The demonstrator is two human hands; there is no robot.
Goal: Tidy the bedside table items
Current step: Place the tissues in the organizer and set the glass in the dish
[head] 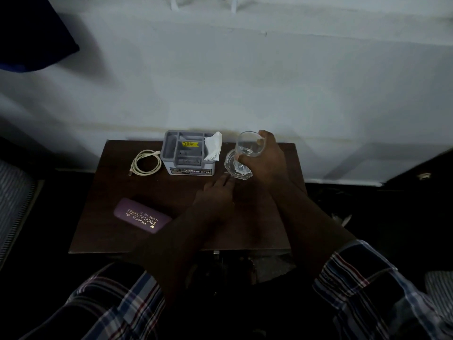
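Right hand grips glass over coaster, centre frame; left hand spread flat on bench. Cable, spectacle case apparently unsorted.

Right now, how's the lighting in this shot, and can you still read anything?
Head view: dim overall, and both hands and forearms are nearly black silhouettes. The wall is the brightest area. The gold lettering on the glasses case stays legible. The glass in the right hand shows only faint outlines. Wide-angle bending curves the edges.
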